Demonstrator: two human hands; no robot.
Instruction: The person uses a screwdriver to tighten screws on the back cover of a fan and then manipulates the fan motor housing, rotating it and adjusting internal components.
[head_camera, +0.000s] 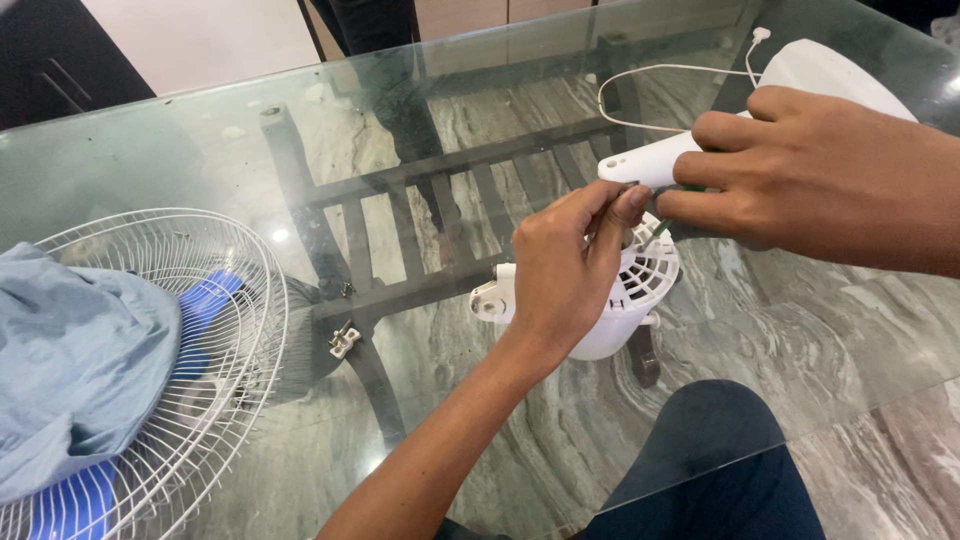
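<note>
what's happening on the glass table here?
A person has a white fan in pieces on the glass table. The right hand grips the white fan neck, attached to the base. The left hand pinches something small at the neck's end, just above the white vented motor housing; what it pinches is too small to tell. The wire guard with blue blades lies at the left, partly under a blue cloth. A small white clip lies loose nearby.

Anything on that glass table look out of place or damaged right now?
Yes: the fan is in pieces. The wire guard with its blue blade lies flat at the left under a blue cloth. A loose small white clip lies alone mid-table. Both hands, left hand and right hand, work at the white motor housing.
</note>
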